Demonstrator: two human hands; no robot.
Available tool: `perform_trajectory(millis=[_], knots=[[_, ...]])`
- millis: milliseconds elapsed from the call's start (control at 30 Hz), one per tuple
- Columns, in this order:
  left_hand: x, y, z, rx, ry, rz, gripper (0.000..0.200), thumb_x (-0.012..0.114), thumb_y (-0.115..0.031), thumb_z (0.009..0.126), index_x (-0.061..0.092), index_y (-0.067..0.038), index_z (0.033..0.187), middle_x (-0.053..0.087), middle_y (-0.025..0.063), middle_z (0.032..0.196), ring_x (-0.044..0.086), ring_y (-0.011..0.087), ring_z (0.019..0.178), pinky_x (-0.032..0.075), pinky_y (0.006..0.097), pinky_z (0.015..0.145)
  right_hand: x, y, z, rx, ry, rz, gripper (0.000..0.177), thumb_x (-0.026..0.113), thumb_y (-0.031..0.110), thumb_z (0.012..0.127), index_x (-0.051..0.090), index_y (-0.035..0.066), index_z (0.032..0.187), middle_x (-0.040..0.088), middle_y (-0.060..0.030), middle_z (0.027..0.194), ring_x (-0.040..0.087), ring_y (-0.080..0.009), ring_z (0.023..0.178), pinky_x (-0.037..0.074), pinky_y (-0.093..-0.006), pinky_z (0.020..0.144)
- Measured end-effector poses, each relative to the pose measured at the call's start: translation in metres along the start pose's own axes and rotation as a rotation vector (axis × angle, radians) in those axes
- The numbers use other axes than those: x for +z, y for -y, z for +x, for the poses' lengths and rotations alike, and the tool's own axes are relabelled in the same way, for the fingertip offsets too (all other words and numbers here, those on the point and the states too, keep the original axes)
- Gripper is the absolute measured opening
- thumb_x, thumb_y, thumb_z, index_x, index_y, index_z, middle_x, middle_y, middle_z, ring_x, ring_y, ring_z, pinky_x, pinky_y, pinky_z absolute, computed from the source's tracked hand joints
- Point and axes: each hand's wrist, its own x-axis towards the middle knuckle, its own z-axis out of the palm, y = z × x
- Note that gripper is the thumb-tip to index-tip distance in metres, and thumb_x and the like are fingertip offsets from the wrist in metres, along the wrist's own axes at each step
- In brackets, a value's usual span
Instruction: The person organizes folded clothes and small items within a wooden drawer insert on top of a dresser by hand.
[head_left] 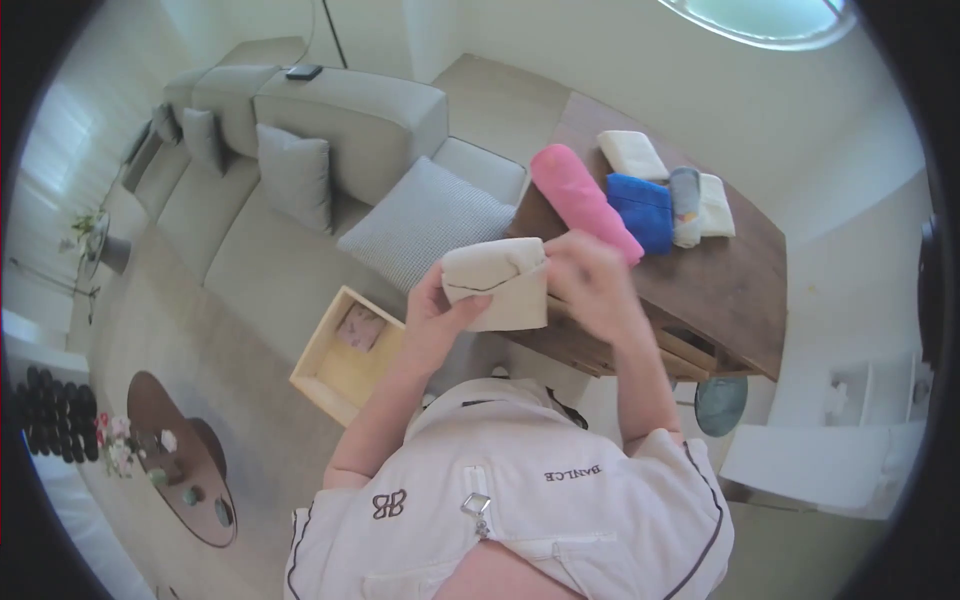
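A folded cream cloth (505,285) with a thin dark line across its front is held up in front of my chest. My left hand (445,308) grips it from the left, thumb across the front and fingers behind. At its right edge is my right hand (595,285), smeared by motion, so its fingers do not show clearly. Behind that hand, a pink rolled cloth (583,200) lies on a dark wooden table. Beside the roll are a blue folded cloth (640,213), a grey rolled cloth (686,205) and two white folded cloths (632,155) (716,206).
The wooden table (720,300) stands ahead on the right. A light wooden box (318,370) holding a small pinkish patterned piece is below my left forearm. A grey sofa (270,225) with cushions fills the left; a low oval table (165,415) stands nearer. A round green stool (720,405) is at right.
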Motion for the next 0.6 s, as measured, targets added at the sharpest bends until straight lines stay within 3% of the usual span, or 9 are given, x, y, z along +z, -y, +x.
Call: perform_trajectory(millis=[100, 200, 300, 367, 500, 600], knots=[[-0.001, 0.000, 0.008, -0.018, -0.037, -0.039, 0.041, 0.075, -0.017, 0.072, 0.058, -0.006, 0.108, 0.062, 0.0013, 0.098, 0.053, 0.0117, 0.088, 0.045, 0.0267, 0.076, -0.068, -0.011, 0.008, 0.130, -0.450, -0.169, 0.021, 0.048, 0.022, 0.090, 0.065, 0.013, 0.082, 0.063, 0.0003, 0.086, 0.056, -0.0113, 0.083, 0.040, -0.0258, 0.082], [0.004, -0.005, 0.022, -0.010, 0.002, 0.031, 0.046, 0.072, -0.027, 0.074, 0.055, -0.010, 0.113, 0.058, 0.0014, 0.103, 0.051, 0.0145, 0.094, 0.044, 0.0281, 0.078, -0.160, -0.077, 0.014, 0.219, -0.789, -0.521, 0.017, 0.053, 0.026, 0.088, 0.063, 0.013, 0.091, 0.065, 0.0006, 0.089, 0.059, -0.0146, 0.087, 0.043, -0.0276, 0.080], [0.025, -0.013, 0.037, 0.003, 0.072, 0.059, 0.045, 0.071, -0.027, 0.075, 0.053, -0.007, 0.111, 0.057, 0.0037, 0.105, 0.051, 0.0153, 0.095, 0.044, 0.0281, 0.079, -0.212, -0.133, 0.005, 0.544, -0.574, -0.983, 0.053, 0.052, 0.046, 0.082, 0.050, 0.007, 0.118, 0.055, -0.0150, 0.112, 0.050, -0.0307, 0.107, 0.040, -0.0407, 0.088], [0.045, -0.020, 0.051, 0.034, 0.139, 0.087, 0.049, 0.071, -0.024, 0.075, 0.049, -0.008, 0.116, 0.056, 0.0056, 0.107, 0.052, 0.0168, 0.097, 0.045, 0.0288, 0.079, -0.218, -0.138, 0.005, 0.705, -0.407, -0.927, 0.052, 0.048, 0.047, 0.081, 0.048, 0.007, 0.115, 0.054, -0.0170, 0.111, 0.050, -0.0331, 0.106, 0.039, -0.0407, 0.086], [0.091, -0.030, 0.083, 0.088, 0.284, 0.151, 0.055, 0.069, -0.023, 0.076, 0.042, -0.012, 0.123, 0.054, 0.0052, 0.110, 0.051, 0.0150, 0.098, 0.044, 0.0276, 0.079, -0.221, -0.138, 0.009, 0.781, -0.343, -0.802, 0.064, 0.051, 0.052, 0.076, 0.044, 0.007, 0.122, 0.053, -0.0122, 0.120, 0.049, -0.0296, 0.112, 0.037, -0.0375, 0.090], [0.120, -0.014, 0.110, 0.154, 0.306, 0.445, 0.073, 0.067, -0.023, 0.078, 0.027, -0.005, 0.136, 0.053, 0.0097, 0.105, 0.053, 0.0194, 0.093, 0.044, 0.0301, 0.081, -0.221, -0.131, 0.012, 0.794, -0.352, -0.650, 0.080, 0.058, 0.047, 0.068, 0.038, 0.003, 0.132, 0.046, -0.0133, 0.132, 0.044, -0.0268, 0.121, 0.035, -0.0349, 0.098]])
